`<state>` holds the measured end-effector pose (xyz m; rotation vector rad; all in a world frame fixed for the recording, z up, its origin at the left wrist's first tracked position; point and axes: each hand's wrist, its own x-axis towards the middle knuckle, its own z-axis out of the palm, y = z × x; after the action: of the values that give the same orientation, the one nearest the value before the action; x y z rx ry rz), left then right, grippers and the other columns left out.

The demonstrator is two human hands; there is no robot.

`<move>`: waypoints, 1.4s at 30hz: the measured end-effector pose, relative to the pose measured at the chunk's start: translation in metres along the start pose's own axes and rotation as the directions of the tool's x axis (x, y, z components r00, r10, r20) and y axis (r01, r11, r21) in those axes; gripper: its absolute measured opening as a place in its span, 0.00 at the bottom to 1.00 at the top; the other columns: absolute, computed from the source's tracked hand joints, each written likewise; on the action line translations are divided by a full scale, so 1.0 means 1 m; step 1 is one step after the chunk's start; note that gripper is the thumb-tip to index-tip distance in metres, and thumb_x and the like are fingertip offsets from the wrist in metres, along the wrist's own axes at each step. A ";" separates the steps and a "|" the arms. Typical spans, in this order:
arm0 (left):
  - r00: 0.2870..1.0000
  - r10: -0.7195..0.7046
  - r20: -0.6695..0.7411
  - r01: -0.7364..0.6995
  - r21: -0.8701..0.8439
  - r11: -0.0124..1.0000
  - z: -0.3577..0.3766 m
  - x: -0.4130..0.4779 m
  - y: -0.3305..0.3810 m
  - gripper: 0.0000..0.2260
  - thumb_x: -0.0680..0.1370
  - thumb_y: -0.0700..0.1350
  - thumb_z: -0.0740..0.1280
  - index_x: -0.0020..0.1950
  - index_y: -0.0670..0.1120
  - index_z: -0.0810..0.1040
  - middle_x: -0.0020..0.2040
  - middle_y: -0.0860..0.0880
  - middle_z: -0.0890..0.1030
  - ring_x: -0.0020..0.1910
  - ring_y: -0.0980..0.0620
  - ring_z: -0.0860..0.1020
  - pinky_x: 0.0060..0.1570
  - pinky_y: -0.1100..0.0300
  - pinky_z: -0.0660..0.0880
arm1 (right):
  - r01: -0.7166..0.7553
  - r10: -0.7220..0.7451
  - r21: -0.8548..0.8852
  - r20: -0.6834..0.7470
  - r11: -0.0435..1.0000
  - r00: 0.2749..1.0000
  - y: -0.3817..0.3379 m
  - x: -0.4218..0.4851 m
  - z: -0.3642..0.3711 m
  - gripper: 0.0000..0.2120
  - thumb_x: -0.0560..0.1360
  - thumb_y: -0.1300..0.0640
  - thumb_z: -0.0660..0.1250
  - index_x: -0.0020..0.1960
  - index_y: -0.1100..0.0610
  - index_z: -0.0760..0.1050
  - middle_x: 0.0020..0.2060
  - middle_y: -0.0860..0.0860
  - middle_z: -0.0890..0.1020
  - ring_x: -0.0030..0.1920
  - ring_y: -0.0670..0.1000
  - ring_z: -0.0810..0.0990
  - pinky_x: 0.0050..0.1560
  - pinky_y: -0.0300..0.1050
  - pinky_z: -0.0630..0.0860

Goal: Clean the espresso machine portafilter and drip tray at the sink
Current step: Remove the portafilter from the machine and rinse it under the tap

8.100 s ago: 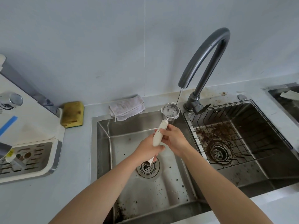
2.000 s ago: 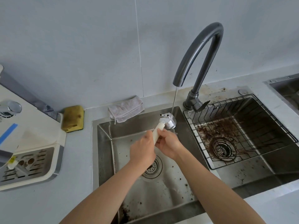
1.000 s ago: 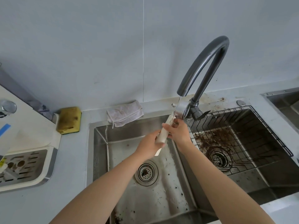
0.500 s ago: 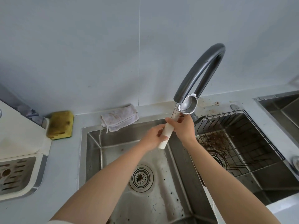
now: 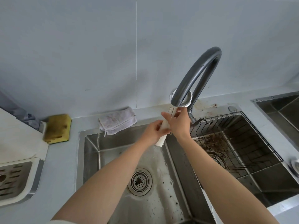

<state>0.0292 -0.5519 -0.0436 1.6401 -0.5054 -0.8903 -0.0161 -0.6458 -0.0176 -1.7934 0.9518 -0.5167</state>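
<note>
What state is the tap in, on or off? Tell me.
On. A thin stream leaves the faucet spout and runs onto the portafilter handle held by the left hand and right hand, above the sink.

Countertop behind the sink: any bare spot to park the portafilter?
Bare counter between sponge and folded cloth, and more counter left of the sink. Crowded at the faucet base: grounds, wire rack, both hands on the portafilter.
</note>
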 end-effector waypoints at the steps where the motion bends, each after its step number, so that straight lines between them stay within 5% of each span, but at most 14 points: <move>1: 1.000 -0.003 0.017 0.004 -0.033 0.999 -0.001 0.000 0.002 0.06 0.74 0.42 0.69 0.50 0.45 0.75 0.42 0.46 0.80 0.40 0.49 0.77 0.44 0.54 0.73 | 0.003 -0.003 -0.006 0.004 1.000 1.000 -0.003 0.002 0.000 0.19 0.69 0.51 0.73 0.51 0.55 0.67 0.37 0.47 0.75 0.39 0.46 0.76 0.38 0.38 0.71; 5: 0.993 -0.043 0.106 0.059 -0.150 0.987 -0.003 -0.005 0.004 0.11 0.75 0.44 0.68 0.56 0.44 0.74 0.44 0.47 0.79 0.42 0.50 0.77 0.47 0.54 0.74 | 0.022 -0.023 0.019 0.021 1.000 1.000 -0.008 0.003 0.000 0.19 0.69 0.54 0.74 0.50 0.56 0.66 0.37 0.45 0.74 0.37 0.43 0.75 0.38 0.38 0.71; 13: 0.980 -0.101 0.169 0.139 -0.233 0.962 -0.013 -0.036 -0.022 0.08 0.79 0.41 0.61 0.58 0.45 0.72 0.38 0.49 0.75 0.37 0.54 0.74 0.36 0.68 0.72 | -0.021 0.000 0.140 0.150 0.990 0.989 0.016 -0.022 0.006 0.15 0.70 0.57 0.72 0.51 0.56 0.68 0.41 0.49 0.79 0.40 0.47 0.78 0.40 0.38 0.76; 17: 0.976 -0.119 0.182 0.163 -0.250 0.954 -0.020 -0.053 -0.036 0.07 0.79 0.42 0.60 0.56 0.46 0.73 0.35 0.50 0.74 0.35 0.55 0.74 0.39 0.64 0.71 | -0.031 -0.007 0.148 0.252 0.989 0.968 0.026 -0.033 0.011 0.08 0.71 0.57 0.71 0.41 0.52 0.71 0.36 0.47 0.78 0.37 0.45 0.77 0.37 0.32 0.73; 24: 0.969 -0.151 0.195 0.200 -0.263 0.944 -0.023 -0.075 -0.046 0.09 0.79 0.42 0.60 0.57 0.51 0.74 0.38 0.49 0.78 0.36 0.53 0.78 0.41 0.58 0.74 | -0.170 0.038 0.304 0.397 0.937 0.917 0.030 -0.049 0.009 0.06 0.74 0.62 0.66 0.43 0.53 0.72 0.35 0.49 0.77 0.38 0.48 0.77 0.41 0.43 0.76; 29: 0.952 -0.205 0.229 0.253 -0.204 0.946 -0.022 -0.092 -0.049 0.10 0.79 0.43 0.61 0.60 0.50 0.72 0.40 0.47 0.80 0.34 0.53 0.80 0.36 0.61 0.77 | -0.262 0.115 0.308 0.421 0.915 0.900 0.043 -0.065 0.007 0.05 0.75 0.63 0.66 0.44 0.55 0.74 0.36 0.50 0.79 0.39 0.48 0.79 0.43 0.43 0.80; 35: 0.913 -0.285 0.290 0.373 -0.316 0.872 -0.017 -0.109 -0.054 0.14 0.80 0.41 0.59 0.64 0.41 0.69 0.35 0.45 0.75 0.30 0.50 0.74 0.30 0.59 0.74 | -0.303 0.192 0.259 0.378 0.917 0.906 0.057 -0.081 0.010 0.05 0.73 0.61 0.68 0.42 0.54 0.74 0.37 0.50 0.80 0.38 0.48 0.81 0.36 0.40 0.80; 42: 0.876 -0.357 0.324 0.465 -0.377 0.801 -0.015 -0.117 -0.057 0.14 0.80 0.42 0.58 0.64 0.41 0.69 0.34 0.44 0.75 0.29 0.49 0.72 0.28 0.59 0.71 | -0.366 0.273 0.185 0.392 0.912 0.879 0.060 -0.088 0.010 0.06 0.72 0.60 0.70 0.42 0.57 0.73 0.35 0.52 0.79 0.35 0.49 0.81 0.35 0.42 0.81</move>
<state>-0.0391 -0.4414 -0.0634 1.2350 -0.0728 -1.4295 -0.0837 -0.5814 -0.0696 -1.3945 0.8601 -0.0846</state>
